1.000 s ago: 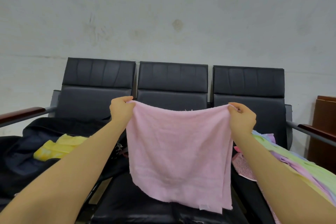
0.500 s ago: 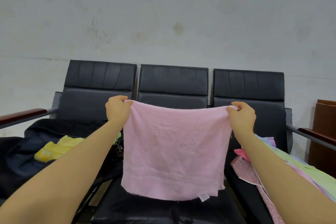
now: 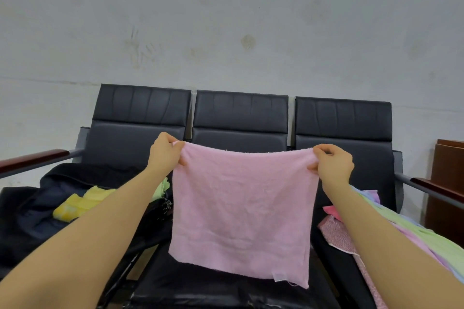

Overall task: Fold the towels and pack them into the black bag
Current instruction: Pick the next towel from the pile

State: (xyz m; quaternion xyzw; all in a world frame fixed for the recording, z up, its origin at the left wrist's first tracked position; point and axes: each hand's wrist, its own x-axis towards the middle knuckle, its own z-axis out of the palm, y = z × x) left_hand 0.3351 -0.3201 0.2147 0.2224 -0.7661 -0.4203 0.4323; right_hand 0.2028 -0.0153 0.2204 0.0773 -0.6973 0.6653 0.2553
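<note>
A pink towel point(image 3: 241, 211) hangs spread flat in the air over the middle seat of a black three-seat bench point(image 3: 241, 113). My left hand point(image 3: 164, 152) pinches its upper left corner and my right hand point(image 3: 332, 164) pinches its upper right corner. A small white label shows at the towel's lower right edge. The black bag point(image 3: 32, 213) lies open on the left seat, with yellow and green towels point(image 3: 80, 203) inside it. A pile of unfolded towels point(image 3: 411, 231) in green, lilac and pink lies on the right seat, partly hidden by my right arm.
Wood-topped armrests point(image 3: 35, 158) stick out at both ends of the bench, the right armrest point(image 3: 437, 187) next to a brown wooden cabinet point(image 3: 447, 188). A grey wall stands behind the bench. A patterned pink cloth point(image 3: 336, 233) lies at the edge of the right seat.
Both hands have lifted the towel slightly and pulled it flatter and squarer. Its bottom edge now hangs more level, with the label at the lower right.
</note>
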